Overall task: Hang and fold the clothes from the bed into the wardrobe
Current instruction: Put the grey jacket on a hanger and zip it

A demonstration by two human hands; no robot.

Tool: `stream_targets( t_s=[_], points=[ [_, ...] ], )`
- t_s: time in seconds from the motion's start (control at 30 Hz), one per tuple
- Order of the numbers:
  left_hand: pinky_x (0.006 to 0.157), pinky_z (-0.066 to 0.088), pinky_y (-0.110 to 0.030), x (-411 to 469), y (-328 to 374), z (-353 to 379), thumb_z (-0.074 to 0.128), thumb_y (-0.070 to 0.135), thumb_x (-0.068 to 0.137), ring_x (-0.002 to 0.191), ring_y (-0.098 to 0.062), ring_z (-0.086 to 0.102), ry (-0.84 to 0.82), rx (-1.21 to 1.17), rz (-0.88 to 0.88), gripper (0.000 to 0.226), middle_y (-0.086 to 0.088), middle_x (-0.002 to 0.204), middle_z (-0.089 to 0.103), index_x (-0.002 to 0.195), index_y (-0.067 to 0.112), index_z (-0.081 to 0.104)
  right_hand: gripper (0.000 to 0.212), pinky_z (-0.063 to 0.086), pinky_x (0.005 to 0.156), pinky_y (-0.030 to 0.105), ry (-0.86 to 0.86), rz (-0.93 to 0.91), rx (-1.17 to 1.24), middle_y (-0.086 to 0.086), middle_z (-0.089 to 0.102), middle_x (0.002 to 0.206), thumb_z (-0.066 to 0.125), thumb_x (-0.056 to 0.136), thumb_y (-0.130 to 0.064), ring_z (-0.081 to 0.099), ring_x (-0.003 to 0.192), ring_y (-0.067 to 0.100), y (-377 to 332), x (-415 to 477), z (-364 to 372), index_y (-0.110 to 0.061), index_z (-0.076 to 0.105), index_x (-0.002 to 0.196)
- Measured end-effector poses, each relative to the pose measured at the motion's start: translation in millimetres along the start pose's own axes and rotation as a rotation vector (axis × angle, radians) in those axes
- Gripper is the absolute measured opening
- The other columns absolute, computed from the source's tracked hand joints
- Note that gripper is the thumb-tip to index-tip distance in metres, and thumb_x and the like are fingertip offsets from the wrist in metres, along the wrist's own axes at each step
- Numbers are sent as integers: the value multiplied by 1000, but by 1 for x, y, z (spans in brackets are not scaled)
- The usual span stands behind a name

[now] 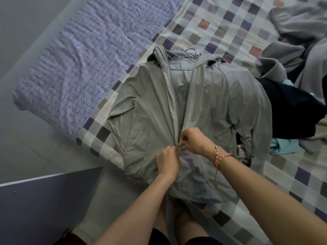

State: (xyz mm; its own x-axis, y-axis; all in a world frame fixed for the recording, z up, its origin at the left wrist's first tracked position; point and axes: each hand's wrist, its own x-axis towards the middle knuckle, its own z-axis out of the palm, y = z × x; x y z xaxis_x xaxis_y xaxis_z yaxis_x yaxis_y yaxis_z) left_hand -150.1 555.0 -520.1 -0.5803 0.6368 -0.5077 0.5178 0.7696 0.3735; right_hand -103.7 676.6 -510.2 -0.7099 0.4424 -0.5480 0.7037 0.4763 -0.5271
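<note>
Jacket (pixel 150 121) zip (probably) — behind fingers (pixel 184 137).

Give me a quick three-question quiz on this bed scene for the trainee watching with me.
1. True or false: the light blue hanger is already inside the grey hooded jacket.
2. Where do the left hand and the right hand pinch the jacket? A) the hood B) the lower front opening, at the zip C) a sleeve cuff
3. Which wrist wears the red string bracelet?
Key: 1 true; 2 B; 3 right.
</note>
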Motion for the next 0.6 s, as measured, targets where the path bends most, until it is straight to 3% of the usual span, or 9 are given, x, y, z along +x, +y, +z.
stream_targets(
  t_s=[0.2, 0.37, 0.5, 0.6],
  points=[
    [81, 44, -35, -9, -43, -16, 50, 29, 94, 108, -34, 57, -145, -8, -257, 32, -18, 113, 62, 107, 3, 61, 16, 51, 80, 38, 411, 31, -10, 22, 68, 95, 63, 84, -14, 64, 93, 34, -19, 56, -96, 0, 70, 87],
    [97, 42, -35, 18, -50, -37, 53, 34, 91, 121, -32, 50, -376, 71, -366, 46, -17, 131, 52, 124, 1, 51, 16, 50, 80, 35, 407, -3, 61, 21, 70, 87, 66, 82, -12, 65, 89, 30, -28, 52, -104, 3, 71, 79],
    [100, 38, -35, 65, 13, -66, 66, 34, 84, 125, -31, 44, -112, -326, -84, 66, -18, 136, 46, 134, 1, 38, 15, 47, 76, 31, 361, 8, 142, 15, 70, 83, 66, 83, -13, 64, 84, 25, -30, 48, -105, 0, 69, 78],
    [89, 39, -37, 101, 58, -86, 54, 23, 91, 116, -34, 50, 26, -311, 42, 36, -21, 123, 54, 119, 1, 50, 12, 47, 75, 31, 299, -9, 136, 13, 70, 81, 65, 83, -14, 64, 84, 25, -32, 56, -108, -4, 68, 77]
  ],
)
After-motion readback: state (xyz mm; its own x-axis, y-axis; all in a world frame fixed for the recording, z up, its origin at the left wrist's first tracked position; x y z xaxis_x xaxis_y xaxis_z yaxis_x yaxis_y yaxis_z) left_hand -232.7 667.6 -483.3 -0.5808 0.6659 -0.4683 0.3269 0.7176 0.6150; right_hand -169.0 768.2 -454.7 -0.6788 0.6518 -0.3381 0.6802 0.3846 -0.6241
